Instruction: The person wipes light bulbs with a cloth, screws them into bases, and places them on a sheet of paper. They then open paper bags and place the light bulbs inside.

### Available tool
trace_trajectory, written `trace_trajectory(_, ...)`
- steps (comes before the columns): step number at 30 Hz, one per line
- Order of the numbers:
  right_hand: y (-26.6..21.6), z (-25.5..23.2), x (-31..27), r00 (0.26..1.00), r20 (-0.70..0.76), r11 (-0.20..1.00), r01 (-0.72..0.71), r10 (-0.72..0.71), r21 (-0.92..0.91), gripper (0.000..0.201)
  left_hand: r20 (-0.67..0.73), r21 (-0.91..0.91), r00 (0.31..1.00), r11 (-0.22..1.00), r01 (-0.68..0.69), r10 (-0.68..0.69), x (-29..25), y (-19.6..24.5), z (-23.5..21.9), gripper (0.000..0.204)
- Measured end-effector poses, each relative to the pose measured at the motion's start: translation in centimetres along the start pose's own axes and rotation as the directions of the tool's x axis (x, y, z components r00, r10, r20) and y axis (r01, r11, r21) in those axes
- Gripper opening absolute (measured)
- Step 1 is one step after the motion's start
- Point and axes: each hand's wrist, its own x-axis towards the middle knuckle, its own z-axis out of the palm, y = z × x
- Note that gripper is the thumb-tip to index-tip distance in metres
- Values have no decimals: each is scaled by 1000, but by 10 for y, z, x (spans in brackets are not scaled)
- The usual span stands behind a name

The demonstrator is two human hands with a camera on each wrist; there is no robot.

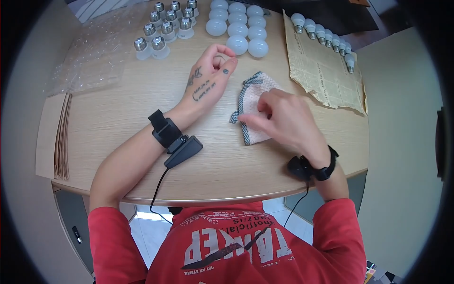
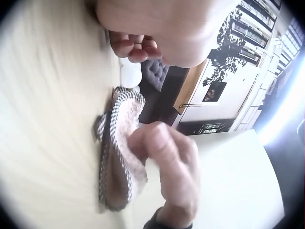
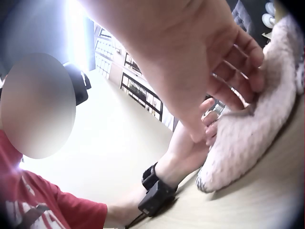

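Observation:
My left hand (image 1: 210, 78) is over the table just in front of the nearest white round bulb (image 1: 237, 45), its fingers loosely curled with nothing visible in them. To the right, a pink textured cloth (image 1: 251, 97) with a dark checkered border lies bunched on the table. My right hand (image 1: 286, 116) is over this cloth, thumb stretched toward its left edge. In the right wrist view, the relaxed, spread fingers (image 3: 238, 76) come down at the cloth (image 3: 243, 148), which has a dent beside them. The left wrist view shows the cloth (image 2: 121, 138) with raised, curving edges.
Several bulbs (image 1: 167, 30) stand base-up at the back left, beside rows of white round bulbs (image 1: 238, 30). Smaller bulbs (image 1: 320, 35) lie on printed brown paper (image 1: 321, 75) at the right. Bubble wrap (image 1: 94, 52) and folded brown paper (image 1: 52, 137) lie left.

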Motion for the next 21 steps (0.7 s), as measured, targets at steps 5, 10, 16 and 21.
trace_trajectory(5, 2, 10, -2, 997, -29, 996, -72, 74, 60, 23, 10, 337, 998, 940, -55, 55, 12, 5, -5, 37)
trace_trajectory(10, 6, 19, -6, 992, -104, 993, -65, 76, 102, 18, 73, 560, 985, 811, -170, 156, 28, 2, -1, 51)
trace_trajectory(16, 16, 20, -5, 987, -137, 962, -45, 84, 269, 14, 73, 665, 961, 705, -246, 266, 42, -11, 2, 55)
trace_trajectory(21, 19, 13, -5, 966, -166, 813, -67, 198, 578, 12, 68, 662, 969, 715, -222, 238, 45, -10, -1, 55)
